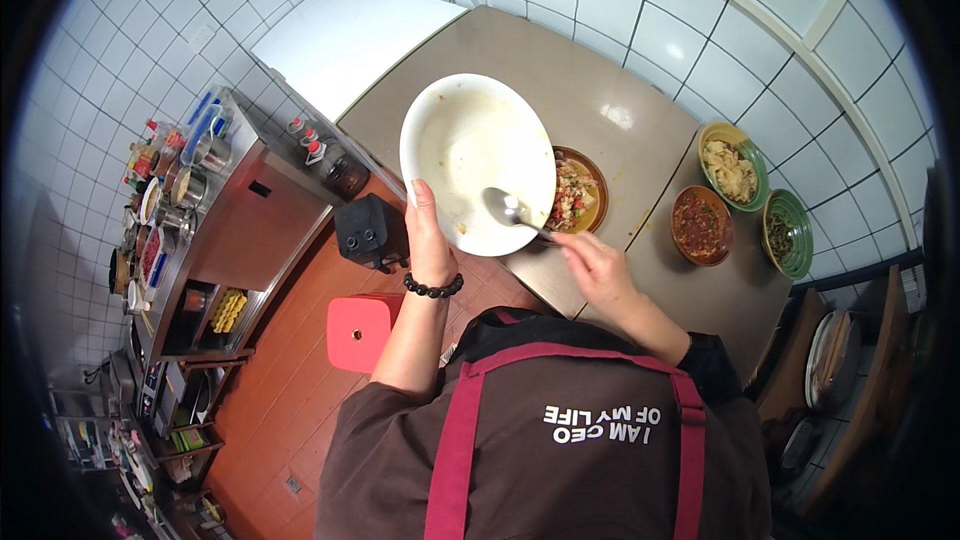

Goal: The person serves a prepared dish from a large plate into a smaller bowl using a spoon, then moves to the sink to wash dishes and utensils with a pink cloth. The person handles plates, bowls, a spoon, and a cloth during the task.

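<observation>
My left hand [429,236] grips the near left rim of a large white bowl [480,142], which is tilted so its inside faces me. Only smears and a few food scraps cling to its inner wall. In my right hand [596,266] is a metal spoon [504,204], its round end over the bowl's lower right inside. A brown bowl of chopped food with red and green bits [574,199] sits on the steel table, partly hidden behind the white bowl and the spoon.
On the steel table [570,82] at right are a bowl of red sauce [702,229], a bowl of pale yellow food [731,174] and a green bowl with dark greens [784,236]. A red stool [360,334] and black device [371,232] stand left. A steel counter [247,225] carries several containers.
</observation>
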### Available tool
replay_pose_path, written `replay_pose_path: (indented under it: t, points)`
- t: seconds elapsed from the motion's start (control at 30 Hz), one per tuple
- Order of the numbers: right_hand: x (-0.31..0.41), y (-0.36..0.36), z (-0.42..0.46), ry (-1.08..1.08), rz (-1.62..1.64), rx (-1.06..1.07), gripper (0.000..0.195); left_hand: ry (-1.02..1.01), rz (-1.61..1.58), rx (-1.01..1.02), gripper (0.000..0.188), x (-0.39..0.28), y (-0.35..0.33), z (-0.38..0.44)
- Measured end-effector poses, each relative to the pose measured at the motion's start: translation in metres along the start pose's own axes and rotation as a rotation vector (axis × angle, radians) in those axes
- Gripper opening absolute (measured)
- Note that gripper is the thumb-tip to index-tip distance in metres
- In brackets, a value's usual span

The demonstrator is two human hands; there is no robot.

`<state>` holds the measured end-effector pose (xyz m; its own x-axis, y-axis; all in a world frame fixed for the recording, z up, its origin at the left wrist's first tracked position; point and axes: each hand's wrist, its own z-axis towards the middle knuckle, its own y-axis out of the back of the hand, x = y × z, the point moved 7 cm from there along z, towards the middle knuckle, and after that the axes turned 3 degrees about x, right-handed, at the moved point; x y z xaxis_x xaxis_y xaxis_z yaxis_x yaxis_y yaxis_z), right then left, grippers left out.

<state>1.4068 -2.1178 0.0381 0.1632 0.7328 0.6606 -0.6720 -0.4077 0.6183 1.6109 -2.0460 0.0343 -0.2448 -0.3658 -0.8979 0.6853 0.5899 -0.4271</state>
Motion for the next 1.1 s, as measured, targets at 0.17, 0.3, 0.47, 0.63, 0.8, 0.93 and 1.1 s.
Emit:
replay_pose_path:
  t: [0.17, 0.3, 0.47, 0.63, 0.8, 0.93, 1.1]
  points:
    - [-0.047, 0.034, -0.022, -0.141, -0.257, -0.149, 0.017, -0.002, 0.024, 0.015, 0.062, 0.001, 0.007, 0.002]
    - [-0.024, 0.022, -0.023, -0.066, -0.228, -0.023, 0.023, 0.017, -0.020, 0.001, 0.063, 0.001, 0.006, 0.004]
    - [-0.045, 0.034, -0.031, -0.110, -0.264, -0.175, 0.023, 0.055, -0.105, -0.046, 0.061, -0.006, 0.010, 0.005]
    - [-0.032, 0.036, -0.027, 0.022, -0.304, -0.138, 0.023, 0.079, -0.193, -0.057, 0.060, 0.000, 0.019, 0.011]
    - [-0.041, 0.052, -0.016, -0.051, -0.281, -0.262, 0.023, 0.216, -0.201, -0.008, 0.063, 0.008, 0.034, 0.014]
    - [-0.056, 0.057, -0.016, -0.127, -0.225, -0.342, 0.020, 0.262, -0.287, 0.040, 0.063, 0.010, 0.032, 0.018]
    - [-0.091, 0.047, -0.046, -0.534, 0.116, -0.224, 0.021, 0.213, -0.302, -0.035, 0.061, 0.036, 0.051, 0.047]
